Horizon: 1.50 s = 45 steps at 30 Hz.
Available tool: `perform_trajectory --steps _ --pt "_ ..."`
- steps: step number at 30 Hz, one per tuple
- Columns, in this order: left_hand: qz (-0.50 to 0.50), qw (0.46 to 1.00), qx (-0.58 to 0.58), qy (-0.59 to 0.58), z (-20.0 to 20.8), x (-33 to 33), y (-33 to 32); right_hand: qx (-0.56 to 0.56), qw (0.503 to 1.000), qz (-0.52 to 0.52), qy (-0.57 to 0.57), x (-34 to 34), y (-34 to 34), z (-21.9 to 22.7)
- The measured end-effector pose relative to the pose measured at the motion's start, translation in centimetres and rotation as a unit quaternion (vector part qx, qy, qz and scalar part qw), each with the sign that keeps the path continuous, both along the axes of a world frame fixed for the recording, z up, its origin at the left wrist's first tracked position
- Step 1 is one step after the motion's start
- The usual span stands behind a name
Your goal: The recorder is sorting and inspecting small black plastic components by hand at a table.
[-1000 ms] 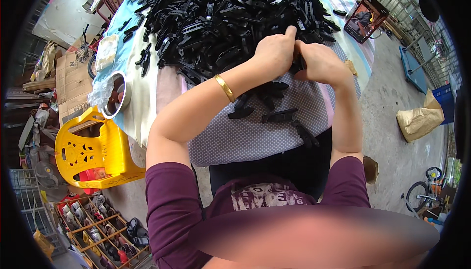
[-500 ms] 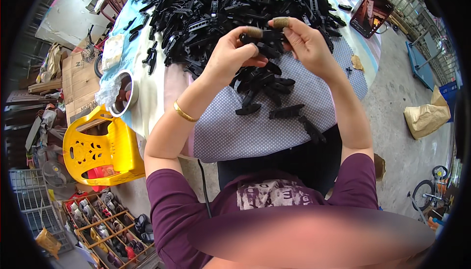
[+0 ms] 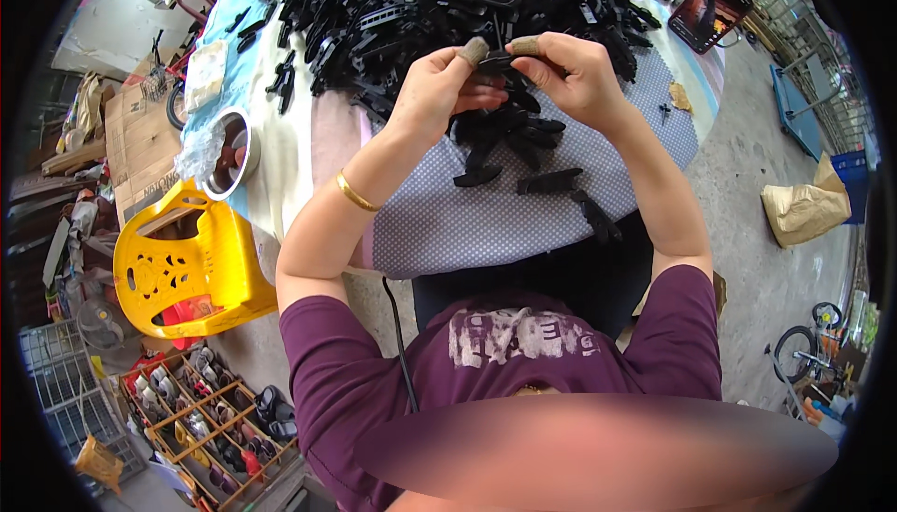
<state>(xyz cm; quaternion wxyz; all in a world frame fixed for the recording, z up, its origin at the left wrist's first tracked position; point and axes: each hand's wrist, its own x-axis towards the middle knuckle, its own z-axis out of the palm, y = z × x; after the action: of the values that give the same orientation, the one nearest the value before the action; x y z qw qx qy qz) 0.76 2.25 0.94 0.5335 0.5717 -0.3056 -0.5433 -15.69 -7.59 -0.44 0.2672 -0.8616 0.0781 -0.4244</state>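
My left hand [image 3: 437, 92] and my right hand [image 3: 577, 78] meet at the near edge of a large heap of black plastic parts [image 3: 374, 45]. Between their fingertips is a small black plastic part [image 3: 495, 64], gripped from both sides; its exact kind is unclear. A tan finger wrap [image 3: 475, 49] covers one left fingertip, and another wrap [image 3: 526, 46] is on a right finger. Just below my hands lies a smaller pile of long, narrow black parts [image 3: 514, 138]. Closer to me, separate black pieces [image 3: 549, 181] rest on the dotted grey cloth [image 3: 448, 227].
To the left are a white bowl [image 3: 248, 164], a yellow plastic chair [image 3: 229, 269] and a shoe rack [image 3: 201, 419]. A phone [image 3: 710, 9] stands at the table's right edge. On the floor at right are a paper sack [image 3: 804, 208] and a blue trolley [image 3: 794, 110].
My left fingers have tilted upward and turned around the black part, and my right fingers have closed in beside them. The whole view has shifted slightly, with the table appearing higher.
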Motion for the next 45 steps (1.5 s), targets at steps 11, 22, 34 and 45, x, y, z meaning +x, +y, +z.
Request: perform_trajectory --steps 11,22,34,45 --pt "0.002 0.988 -0.149 0.050 -0.7 0.4 0.0 0.132 0.991 -0.008 -0.031 -0.1 -0.5 -0.6" --pt "-0.043 0.985 -0.168 -0.014 -1.5 -0.1 0.3 0.030 0.998 -0.038 0.037 0.3 0.6 0.0" --pt "-0.038 0.904 -0.288 -0.315 -0.3 -0.1 0.6 0.152 0.976 0.052 0.145 -0.5 -0.4 0.9" --pt "-0.058 0.886 -0.319 -0.331 0.8 -0.8 1.2 0.311 0.943 0.092 0.079 -1.5 -1.7 0.8"
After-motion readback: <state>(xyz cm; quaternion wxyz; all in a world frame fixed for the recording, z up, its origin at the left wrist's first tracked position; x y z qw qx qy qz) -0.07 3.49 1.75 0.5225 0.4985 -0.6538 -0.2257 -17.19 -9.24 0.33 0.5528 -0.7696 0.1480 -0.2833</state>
